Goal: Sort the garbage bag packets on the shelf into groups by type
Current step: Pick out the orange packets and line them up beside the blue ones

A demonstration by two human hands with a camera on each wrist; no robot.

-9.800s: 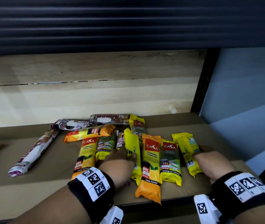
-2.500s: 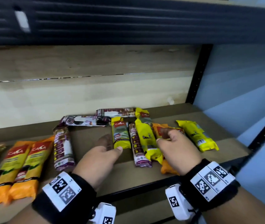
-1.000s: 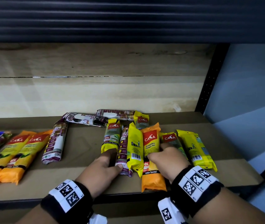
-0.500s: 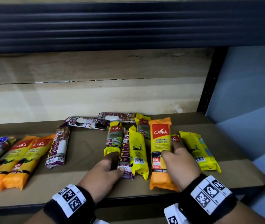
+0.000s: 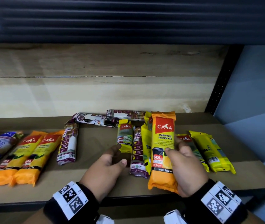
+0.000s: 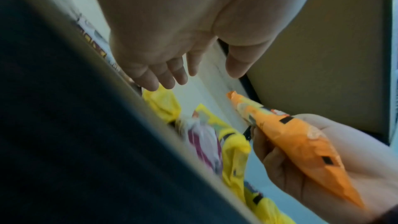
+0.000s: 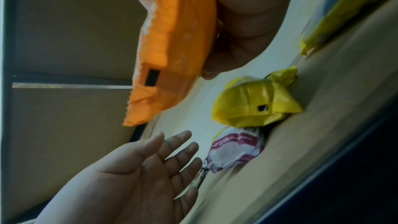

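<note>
The right hand (image 5: 187,165) grips an orange CASA 60L garbage bag packet (image 5: 163,147) (lifted off the shelf (image 5: 96,180)), above the yellow and maroon packets. The left hand (image 5: 107,165) hovers beside it, fingers spread, holding nothing.

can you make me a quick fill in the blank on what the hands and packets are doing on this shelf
1. The right hand grips an orange packet labelled ____ litres.
2. The left hand holds ____.
3. The two orange packets already grouped lie at the shelf's ____ side.
4. The small yellow packet by the left hand reads ____ litres.

Missing words: 60; nothing; left; 25
</note>
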